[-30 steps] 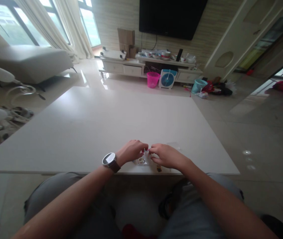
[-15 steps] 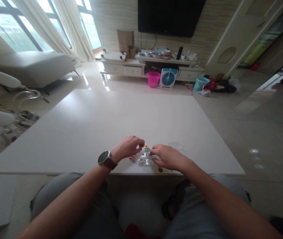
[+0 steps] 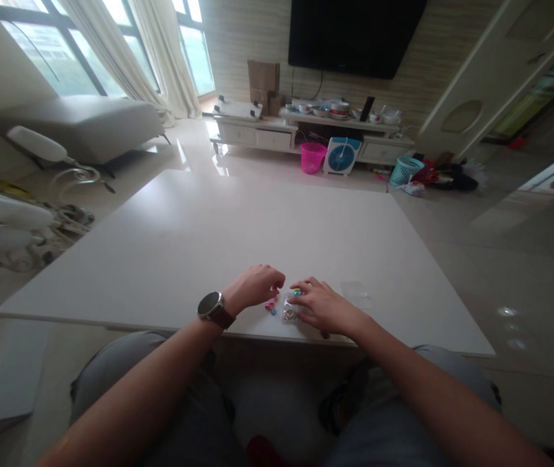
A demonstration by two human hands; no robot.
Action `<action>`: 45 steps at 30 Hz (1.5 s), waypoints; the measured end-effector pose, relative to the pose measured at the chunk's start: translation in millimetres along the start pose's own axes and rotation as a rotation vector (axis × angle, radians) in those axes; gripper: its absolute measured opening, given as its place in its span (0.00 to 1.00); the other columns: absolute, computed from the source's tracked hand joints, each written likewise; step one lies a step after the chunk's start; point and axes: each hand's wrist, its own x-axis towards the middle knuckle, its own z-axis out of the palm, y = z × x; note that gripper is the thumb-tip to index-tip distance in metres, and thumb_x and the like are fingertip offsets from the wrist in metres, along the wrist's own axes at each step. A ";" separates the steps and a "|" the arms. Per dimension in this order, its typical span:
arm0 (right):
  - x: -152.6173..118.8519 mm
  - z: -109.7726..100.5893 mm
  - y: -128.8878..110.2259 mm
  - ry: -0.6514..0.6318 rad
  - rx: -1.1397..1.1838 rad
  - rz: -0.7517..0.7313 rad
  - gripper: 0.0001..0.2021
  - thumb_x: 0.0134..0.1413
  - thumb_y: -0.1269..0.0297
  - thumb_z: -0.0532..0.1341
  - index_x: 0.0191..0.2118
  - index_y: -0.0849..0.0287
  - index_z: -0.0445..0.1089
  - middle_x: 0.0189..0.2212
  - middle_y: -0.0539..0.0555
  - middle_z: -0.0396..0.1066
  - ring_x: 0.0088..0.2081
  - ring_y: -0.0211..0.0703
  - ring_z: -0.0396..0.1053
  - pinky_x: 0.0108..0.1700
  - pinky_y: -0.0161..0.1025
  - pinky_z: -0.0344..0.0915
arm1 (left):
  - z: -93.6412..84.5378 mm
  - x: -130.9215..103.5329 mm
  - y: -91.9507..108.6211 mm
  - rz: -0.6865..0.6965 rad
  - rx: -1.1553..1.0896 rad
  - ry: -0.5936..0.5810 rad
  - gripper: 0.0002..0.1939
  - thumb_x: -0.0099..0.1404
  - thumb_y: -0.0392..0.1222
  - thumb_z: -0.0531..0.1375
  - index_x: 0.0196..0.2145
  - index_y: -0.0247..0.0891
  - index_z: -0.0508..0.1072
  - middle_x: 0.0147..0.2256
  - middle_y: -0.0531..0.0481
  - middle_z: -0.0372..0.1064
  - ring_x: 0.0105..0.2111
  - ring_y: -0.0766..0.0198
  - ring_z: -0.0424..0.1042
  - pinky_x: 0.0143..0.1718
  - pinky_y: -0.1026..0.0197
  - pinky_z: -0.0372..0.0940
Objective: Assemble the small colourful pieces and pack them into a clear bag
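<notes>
Near the front edge of a white table (image 3: pixel 218 227) lie several tiny coloured pieces (image 3: pixel 271 305) and a small clear packet (image 3: pixel 289 311) with a round metallic bit in it. My left hand (image 3: pixel 253 285), with a wristwatch (image 3: pixel 210 305) on the wrist, hovers just left of the pieces with its fingers curled; whether the fingertips pinch a piece is too small to tell. My right hand (image 3: pixel 326 306) rests on the packet's right side, fingertips on it. A second clear plastic piece (image 3: pixel 356 293) lies to the right of that hand.
My knees are under the table's front edge. Beyond the table are a glossy floor, a TV cabinet (image 3: pixel 306 133) with dishes, a pink basket (image 3: pixel 312 157), a small blue fan (image 3: pixel 342 155) and a teal basket (image 3: pixel 404 171). A grey sofa (image 3: pixel 77 126) stands at the left.
My hands, pressed together on the packet a second ago, have parted slightly. Coloured pieces now lie exposed between them. The camera has shifted, so the whole scene sits further right.
</notes>
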 end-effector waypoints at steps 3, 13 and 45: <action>2.7 0.4 -0.4 -0.026 -0.009 0.006 0.14 0.63 0.58 0.60 0.52 0.49 0.75 0.60 0.57 0.64 0.59 0.55 0.57 0.57 0.55 0.60 | -0.6 -2.5 -2.1 -0.025 0.017 0.001 0.09 0.57 0.33 0.60 0.33 0.41 0.79 0.33 0.49 0.77 0.33 0.61 0.74 0.35 0.62 0.63; 5.4 -1.7 1.1 -0.022 -0.011 0.015 0.10 0.63 0.60 0.60 0.44 0.53 0.78 0.57 0.58 0.67 0.57 0.54 0.59 0.54 0.52 0.61 | 3.5 -3.5 -4.9 -0.092 0.016 -0.067 0.06 0.58 0.37 0.63 0.33 0.41 0.79 0.35 0.48 0.77 0.34 0.60 0.74 0.35 0.62 0.64; -8.8 -7.7 -2.5 0.015 0.004 0.022 0.12 0.61 0.64 0.61 0.48 0.57 0.74 0.55 0.60 0.67 0.56 0.53 0.59 0.54 0.50 0.61 | 23.3 13.4 20.8 0.041 0.071 -0.077 0.08 0.59 0.37 0.59 0.29 0.40 0.79 0.28 0.45 0.76 0.28 0.60 0.73 0.30 0.62 0.61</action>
